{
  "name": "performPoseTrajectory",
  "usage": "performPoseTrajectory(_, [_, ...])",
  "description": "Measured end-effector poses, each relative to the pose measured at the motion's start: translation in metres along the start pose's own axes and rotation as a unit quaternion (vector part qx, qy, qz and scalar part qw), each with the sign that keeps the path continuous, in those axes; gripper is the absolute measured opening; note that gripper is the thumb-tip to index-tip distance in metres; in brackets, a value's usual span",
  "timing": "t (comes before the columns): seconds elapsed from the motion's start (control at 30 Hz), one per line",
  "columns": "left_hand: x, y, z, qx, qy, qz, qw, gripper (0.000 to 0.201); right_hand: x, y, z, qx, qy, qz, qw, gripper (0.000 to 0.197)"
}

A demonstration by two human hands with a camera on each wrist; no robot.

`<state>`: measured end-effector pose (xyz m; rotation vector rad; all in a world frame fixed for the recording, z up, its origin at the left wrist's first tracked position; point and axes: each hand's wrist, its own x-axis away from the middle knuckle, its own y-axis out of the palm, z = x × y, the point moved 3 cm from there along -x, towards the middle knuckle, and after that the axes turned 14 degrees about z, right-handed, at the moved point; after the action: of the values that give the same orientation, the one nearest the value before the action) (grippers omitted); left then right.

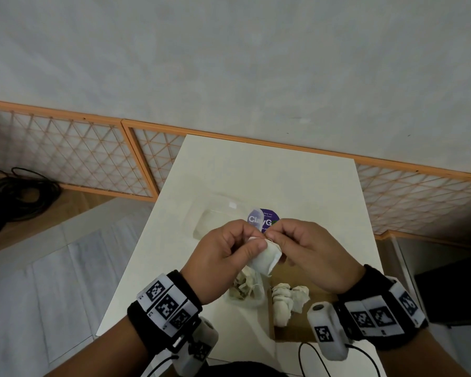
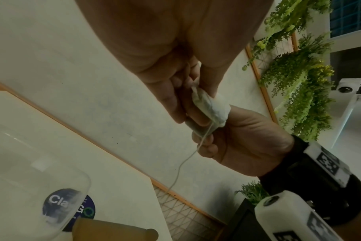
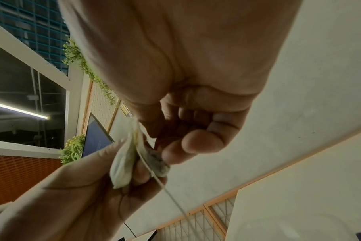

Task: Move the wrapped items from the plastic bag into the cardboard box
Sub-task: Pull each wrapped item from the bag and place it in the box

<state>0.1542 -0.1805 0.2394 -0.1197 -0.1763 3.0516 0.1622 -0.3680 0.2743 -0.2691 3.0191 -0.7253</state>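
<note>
Both hands hold one white wrapped item (image 1: 265, 258) above the table, a thin string (image 2: 181, 166) dangling from it. My left hand (image 1: 245, 240) grips its body between thumb and curled fingers. My right hand (image 1: 280, 235) pinches its top edge. The wrist views show the same wrapped item (image 2: 210, 106) (image 3: 124, 163) between the left hand (image 2: 175, 97) and the right hand (image 3: 185, 130). Below them, the clear plastic bag (image 1: 249, 292) holds several crumpled wrapped items. The flat cardboard box (image 1: 288, 331) to its right holds more wrapped items (image 1: 283, 300).
A clear plastic container (image 1: 215, 221) and a round purple sticker (image 1: 267, 216) lie on the white table (image 1: 256, 172) beyond the hands. A lattice fence (image 1: 79, 156) runs behind the table. Black cables (image 1: 19, 194) lie on the floor at the left.
</note>
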Motion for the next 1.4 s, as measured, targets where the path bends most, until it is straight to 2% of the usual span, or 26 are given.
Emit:
performPoseTrajectory(0.2, [0.001,-0.004,-0.006,0.007,-0.017,0.052,0.998,0.005,0.009,0.003,0.003,-0.045,0.036,0.033,0.998,0.037])
performPoseTrajectory(0.27, [0.000,-0.005,-0.008,0.033,-0.034,0.067,0.997,0.007,0.010,0.005,0.003,-0.059,0.024,0.034,0.997,0.034])
performPoseTrajectory(0.4, [-0.001,-0.005,-0.011,0.061,-0.065,0.063,0.994,0.027,0.008,0.012,0.007,-0.005,-0.035,0.019,0.999,0.020])
performPoseTrajectory(0.57, [-0.003,-0.012,-0.016,-0.007,-0.053,0.072,0.996,0.013,0.003,0.024,0.022,0.016,-0.046,0.002,0.999,0.031])
performPoseTrajectory(0.63, [-0.003,-0.018,-0.018,-0.023,-0.044,0.090,0.995,0.013,-0.001,0.030,0.037,0.032,-0.014,0.012,0.999,0.035])
performPoseTrajectory(0.73, [-0.001,-0.029,-0.022,-0.029,-0.050,0.114,0.992,0.012,-0.008,0.048,0.081,0.060,0.047,0.028,0.997,0.029])
performPoseTrajectory(0.8, [0.001,-0.036,-0.027,-0.037,-0.065,0.120,0.990,0.011,-0.010,0.067,0.113,0.113,0.047,0.013,0.992,0.026])
performPoseTrajectory(0.87, [0.002,-0.040,-0.030,-0.045,-0.080,0.118,0.989,0.011,-0.010,0.087,0.139,0.208,0.032,-0.030,0.977,0.022])
performPoseTrajectory(0.93, [0.004,-0.043,-0.032,-0.055,-0.085,0.115,0.988,0.011,-0.008,0.103,0.156,0.315,0.009,-0.091,0.945,0.025])
performPoseTrajectory(1.0, [0.006,-0.044,-0.034,-0.054,-0.094,0.114,0.988,0.011,-0.006,0.115,0.166,0.379,-0.015,-0.135,0.916,0.029])
performPoseTrajectory(1.13, [0.009,-0.045,-0.038,-0.057,-0.106,0.105,0.987,0.011,-0.007,0.127,0.184,0.463,-0.050,-0.172,0.868,0.030])
performPoseTrajectory(1.2, [0.010,-0.044,-0.040,-0.060,-0.110,0.101,0.987,0.011,-0.009,0.128,0.189,0.480,-0.058,-0.161,0.861,0.026])
performPoseTrajectory(1.27, [0.010,-0.043,-0.041,-0.070,-0.108,0.097,0.987,0.011,-0.010,0.125,0.188,0.469,-0.056,-0.142,0.870,0.022])
performPoseTrajectory(1.4, [0.011,-0.044,-0.047,-0.093,-0.114,0.088,0.985,0.008,-0.012,0.105,0.184,0.359,0.003,-0.104,0.928,0.021])
